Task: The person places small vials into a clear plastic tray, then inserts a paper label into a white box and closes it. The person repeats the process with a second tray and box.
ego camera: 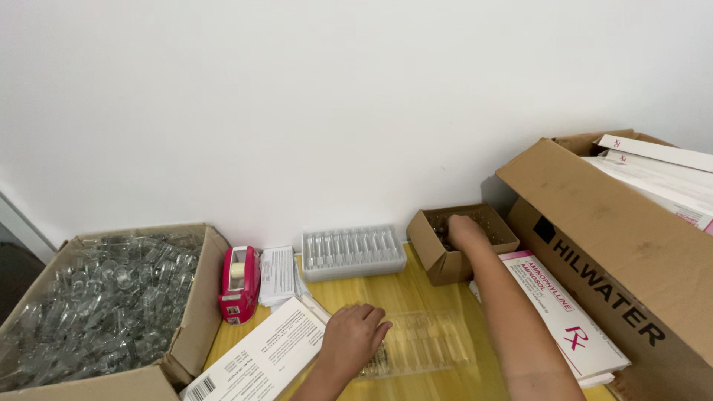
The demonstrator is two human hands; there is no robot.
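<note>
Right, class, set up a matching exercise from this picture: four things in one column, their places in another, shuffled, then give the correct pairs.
Things:
1. tape dispenser
2. right hand
3. left hand
4. white tray

Places:
A. on the clear tray at the front
B. against the wall, in the middle
C. inside the small brown box
D. beside the big box of clear trays

Pairs: 1-D, 2-C, 3-A, 4-B

Pink tape dispenser (240,284) beside a carton of clear trays (104,312); large cardboard box (616,252) at right
</note>
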